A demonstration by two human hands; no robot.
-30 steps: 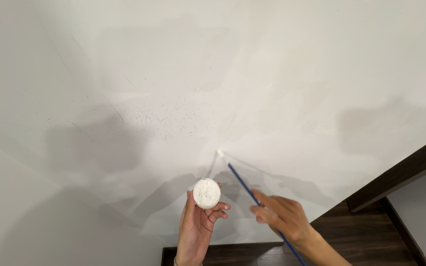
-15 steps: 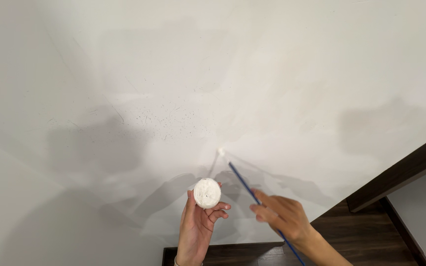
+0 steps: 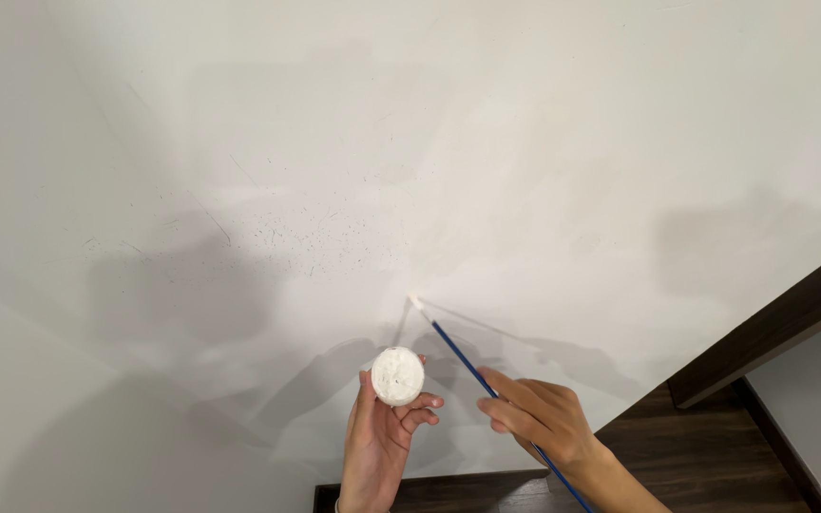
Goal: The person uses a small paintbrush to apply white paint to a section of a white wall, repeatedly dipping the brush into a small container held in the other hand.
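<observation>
My left hand point(image 3: 380, 432) holds up a small round white container point(image 3: 397, 375) with white paint or filler in it, close to the white wall point(image 3: 448, 161). My right hand point(image 3: 536, 418) grips a thin blue-handled brush point(image 3: 467, 361) near the middle of its handle. The brush's white tip point(image 3: 417, 303) touches the wall just above the container. Small dark specks and scratches point(image 3: 306, 233) mark the wall up and to the left of the tip.
A dark wooden door frame or rail point(image 3: 781, 323) slants across the right edge. Dark wood flooring point(image 3: 696, 465) and a dark baseboard point(image 3: 429, 484) show at the bottom. Soft shadows of my arms fall on the wall.
The brush tip has shifted slightly left and down along the wall, and my right hand moved a little with it. The left hand with the container has stayed nearly still.
</observation>
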